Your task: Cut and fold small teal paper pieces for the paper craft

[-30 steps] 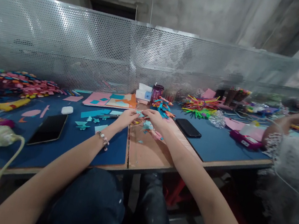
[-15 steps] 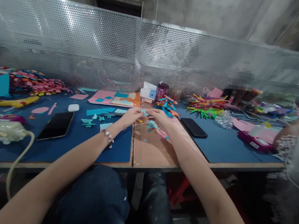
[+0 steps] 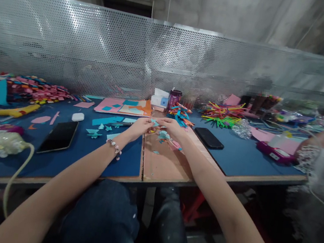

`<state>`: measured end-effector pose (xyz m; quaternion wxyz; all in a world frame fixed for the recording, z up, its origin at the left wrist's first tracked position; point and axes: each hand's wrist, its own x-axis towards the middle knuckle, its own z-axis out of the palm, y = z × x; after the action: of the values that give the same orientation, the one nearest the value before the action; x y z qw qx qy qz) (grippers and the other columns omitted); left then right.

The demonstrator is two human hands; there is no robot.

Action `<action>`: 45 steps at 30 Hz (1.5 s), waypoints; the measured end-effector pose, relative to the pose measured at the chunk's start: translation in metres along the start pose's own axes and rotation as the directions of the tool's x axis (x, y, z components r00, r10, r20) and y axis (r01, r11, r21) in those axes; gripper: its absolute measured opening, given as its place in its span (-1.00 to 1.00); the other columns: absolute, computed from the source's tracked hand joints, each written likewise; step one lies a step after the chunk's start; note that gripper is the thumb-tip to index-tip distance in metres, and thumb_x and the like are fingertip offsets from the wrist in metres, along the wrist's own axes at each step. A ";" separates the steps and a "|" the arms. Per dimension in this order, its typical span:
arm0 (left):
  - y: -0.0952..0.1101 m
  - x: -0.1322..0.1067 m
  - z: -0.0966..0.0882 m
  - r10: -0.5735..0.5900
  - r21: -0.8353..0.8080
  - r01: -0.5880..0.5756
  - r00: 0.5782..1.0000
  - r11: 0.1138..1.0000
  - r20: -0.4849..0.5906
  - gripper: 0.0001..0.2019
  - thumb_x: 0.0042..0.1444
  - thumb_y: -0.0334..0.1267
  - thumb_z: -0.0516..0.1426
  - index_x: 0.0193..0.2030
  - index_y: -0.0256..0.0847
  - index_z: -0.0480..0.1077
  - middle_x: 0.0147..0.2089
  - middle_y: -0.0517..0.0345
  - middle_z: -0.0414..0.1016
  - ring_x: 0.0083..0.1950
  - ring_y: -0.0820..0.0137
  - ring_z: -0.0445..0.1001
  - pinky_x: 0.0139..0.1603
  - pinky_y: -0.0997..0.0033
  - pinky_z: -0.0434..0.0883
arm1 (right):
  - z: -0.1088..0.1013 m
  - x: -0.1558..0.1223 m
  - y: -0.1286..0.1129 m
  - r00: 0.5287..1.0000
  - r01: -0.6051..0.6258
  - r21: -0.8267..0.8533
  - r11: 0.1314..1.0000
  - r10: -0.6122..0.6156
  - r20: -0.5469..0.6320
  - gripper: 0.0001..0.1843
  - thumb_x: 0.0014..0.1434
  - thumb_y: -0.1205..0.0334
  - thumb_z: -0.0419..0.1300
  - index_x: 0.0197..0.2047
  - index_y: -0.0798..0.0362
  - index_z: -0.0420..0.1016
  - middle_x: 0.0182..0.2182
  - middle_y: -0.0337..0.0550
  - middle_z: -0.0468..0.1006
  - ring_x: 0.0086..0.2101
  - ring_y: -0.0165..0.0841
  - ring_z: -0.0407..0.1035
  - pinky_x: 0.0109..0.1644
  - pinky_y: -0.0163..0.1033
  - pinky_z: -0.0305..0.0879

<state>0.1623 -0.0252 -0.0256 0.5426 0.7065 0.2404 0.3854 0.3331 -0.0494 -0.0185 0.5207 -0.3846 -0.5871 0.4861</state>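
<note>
Two hands, your left hand [image 3: 139, 129] and right hand [image 3: 172, 128], meet over the brown board [image 3: 170, 165], both pinched close on a small light blue paper [image 3: 156, 123] between them, likely because it is tiny and needs both. Paper scraps [image 3: 164, 135] lie near it at four o'clock. Blue paper shapes [image 3: 93, 132] sit at eight o'clock, maybe so you can reach them easily. A black phone [image 3: 209, 138] rests at three o'clock, perhaps out of the way

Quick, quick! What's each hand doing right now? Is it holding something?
Left hand: closed, pinching small blue paper.
Right hand: closed, pinching the same blue paper.
</note>
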 end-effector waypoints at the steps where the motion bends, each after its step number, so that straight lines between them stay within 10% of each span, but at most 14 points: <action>1: -0.001 0.000 0.000 0.000 -0.002 0.000 1.000 1.000 0.003 -0.71 0.04 -0.12 0.15 -0.23 -0.35 0.41 -0.28 -0.04 0.52 -0.37 0.48 0.44 -0.43 0.54 0.23 | -0.001 0.000 0.000 1.000 -0.002 -0.011 1.000 0.002 0.000 -0.64 -0.13 0.10 0.34 -0.28 0.16 0.55 -0.39 -0.10 0.57 -0.44 -0.43 0.39 -0.35 -0.34 0.29; 27: 0.007 -0.004 -0.003 -0.019 0.052 0.019 1.000 0.998 0.004 -0.71 0.04 -0.08 0.15 -0.35 -0.33 0.37 -0.37 0.02 0.49 -0.45 0.51 0.37 -0.43 0.51 0.24 | -0.001 -0.004 -0.001 0.996 -0.045 0.005 0.999 0.044 0.074 -0.56 -0.16 0.00 0.35 -0.26 0.14 0.54 -0.37 -0.11 0.56 -0.44 -0.42 0.37 -0.41 -0.34 0.28; 45: 0.007 -0.005 -0.003 -0.045 -0.074 0.045 0.999 0.996 -0.007 -0.74 -0.01 -0.16 0.21 -0.33 -0.37 0.39 -0.37 -0.01 0.48 -0.41 0.49 0.41 -0.40 0.51 0.26 | -0.001 -0.004 -0.001 0.990 0.130 -0.348 0.929 -0.143 -0.014 -0.56 -0.05 -0.07 0.21 -0.29 0.15 0.55 -0.46 -0.21 0.50 -0.53 -0.51 0.23 -0.47 -0.38 0.10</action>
<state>0.1562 -0.0289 -0.0196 0.5760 0.6787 0.2441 0.3848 0.3346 -0.0538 -0.0184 0.4888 -0.4377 -0.6785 0.3304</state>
